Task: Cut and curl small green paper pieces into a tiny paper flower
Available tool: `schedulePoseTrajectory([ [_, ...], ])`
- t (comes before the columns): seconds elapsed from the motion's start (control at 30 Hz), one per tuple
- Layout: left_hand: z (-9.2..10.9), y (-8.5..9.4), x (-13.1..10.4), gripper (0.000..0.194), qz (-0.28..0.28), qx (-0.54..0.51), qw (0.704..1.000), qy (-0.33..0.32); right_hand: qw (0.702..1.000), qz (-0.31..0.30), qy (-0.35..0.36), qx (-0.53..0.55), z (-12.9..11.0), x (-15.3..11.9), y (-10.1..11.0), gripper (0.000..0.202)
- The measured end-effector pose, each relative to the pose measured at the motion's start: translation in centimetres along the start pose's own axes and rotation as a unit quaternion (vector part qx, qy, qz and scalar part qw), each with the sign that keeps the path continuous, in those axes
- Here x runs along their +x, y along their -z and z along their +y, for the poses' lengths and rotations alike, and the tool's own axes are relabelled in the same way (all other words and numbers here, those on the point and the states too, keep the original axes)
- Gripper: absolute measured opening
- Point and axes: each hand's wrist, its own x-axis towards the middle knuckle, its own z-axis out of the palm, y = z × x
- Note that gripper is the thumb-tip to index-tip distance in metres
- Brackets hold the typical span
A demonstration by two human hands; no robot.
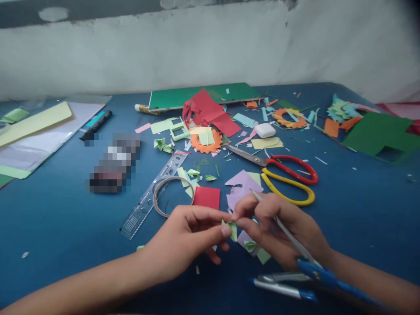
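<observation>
Between the thumb and fingers of my left hand (pixel 193 238) is a small folded light green paper piece (pixel 232 230). My right hand (pixel 282 227) meets it from the right, its thumb and index finger pinched at the top edge of the piece. A metal compass with a blue part (pixel 315 270) is also held in my right hand, its pointed leg sticking up between the fingers. Under the hands lie purple paper (pixel 243 189) and another folded green piece (pixel 250 246). A red paper square (pixel 207 197) is just beyond my left hand.
Scissors with red and yellow handles (pixel 262 162), a tape roll (pixel 156 197) and a clear ruler (pixel 138 216) lie beyond the hands. Farther back are orange paper rings (pixel 206 148), red paper (pixel 210 109) and a green board (pixel 170 98). A blue pen (pixel 282 288) is in front.
</observation>
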Motion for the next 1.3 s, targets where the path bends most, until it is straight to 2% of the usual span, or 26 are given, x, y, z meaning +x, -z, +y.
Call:
schedulePoseTrajectory([
  [0.2,-0.1,0.1,0.0,0.023,0.004,-0.002,1.000,-0.025,0.996,0.066,-0.024,-0.060,0.8,0.0,0.7,0.026],
  [0.4,-0.1,0.4,0.2,0.026,0.032,0.015,0.999,-0.038,0.987,0.075,-0.074,-0.123,2.1,0.3,1.4,0.021],
  [0.47,-0.1,0.5,0.2,0.026,0.037,0.023,0.998,-0.046,0.988,0.060,-0.077,-0.120,1.9,0.3,1.4,0.020],
  [0.63,0.1,0.4,0.4,0.022,0.040,0.048,0.996,-0.062,0.985,-0.065,-0.145,-0.066,0.5,-0.4,0.6,0.022],
  [0.7,0.1,0.4,0.4,0.021,0.042,0.056,0.995,-0.072,0.981,-0.087,-0.164,-0.052,0.4,-0.7,0.3,0.023],
  [0.97,-0.1,0.2,0.0,0.016,0.083,0.145,0.981,-0.103,0.976,-0.093,-0.198,-0.021,0.5,-0.5,-0.1,0.026],
  [1.13,-0.4,0.3,-0.1,0.020,0.071,0.169,0.975,-0.121,0.978,-0.088,-0.188,-0.034,0.3,-0.6,-0.2,0.022],
  [1.3,-0.8,0.6,0.1,0.023,0.071,0.234,0.953,-0.178,0.976,-0.098,-0.179,-0.072,0.7,-0.9,-0.2,0.024],
])
